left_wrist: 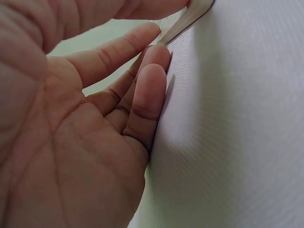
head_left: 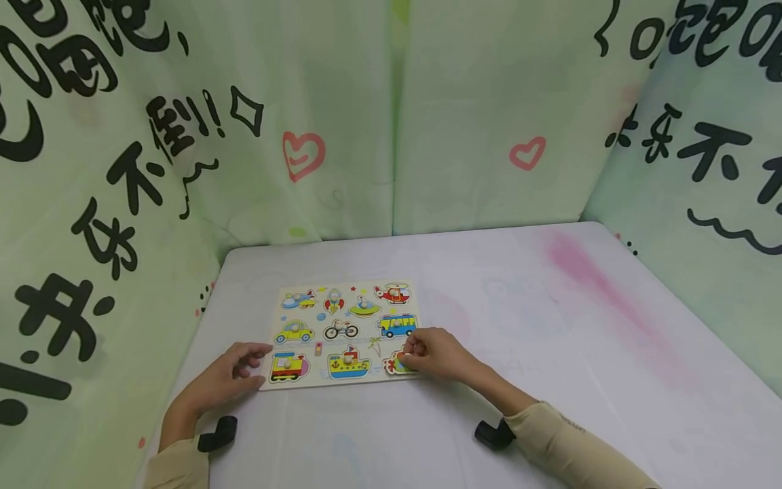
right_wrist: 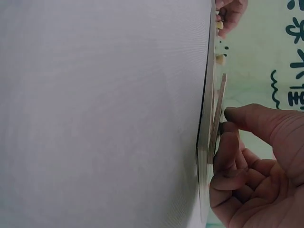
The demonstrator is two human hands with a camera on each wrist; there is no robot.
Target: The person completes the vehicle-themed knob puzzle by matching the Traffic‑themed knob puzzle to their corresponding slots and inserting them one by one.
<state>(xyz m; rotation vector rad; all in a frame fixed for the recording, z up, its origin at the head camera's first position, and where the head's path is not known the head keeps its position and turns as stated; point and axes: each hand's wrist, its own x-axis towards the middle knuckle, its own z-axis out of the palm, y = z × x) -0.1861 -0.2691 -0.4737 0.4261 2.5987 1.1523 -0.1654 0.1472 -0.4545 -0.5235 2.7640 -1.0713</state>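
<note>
A wooden knob puzzle board [head_left: 360, 345] with colourful vehicle pieces lies on the table. At its lower right corner my right hand [head_left: 436, 354] pinches a puzzle piece [head_left: 391, 365], green with a red part at its left end; the fingers cover much of it. In the right wrist view this puzzle piece [right_wrist: 218, 118] stands tilted against the board [right_wrist: 205, 128], thumb and fingertip at its knob. My left hand [head_left: 229, 377] rests at the board's left edge, thumb near the lower left corner. Its fingers [left_wrist: 152, 95] are loosely bent, fingertips right at the edge.
Other pieces on the board include a bus [head_left: 397, 325], a ship [head_left: 349, 365], a train [head_left: 288, 367] and a helicopter [head_left: 393, 293]. The white table [head_left: 519, 305] reaches back to a pale green curtain [head_left: 458, 102] with black writing and hearts.
</note>
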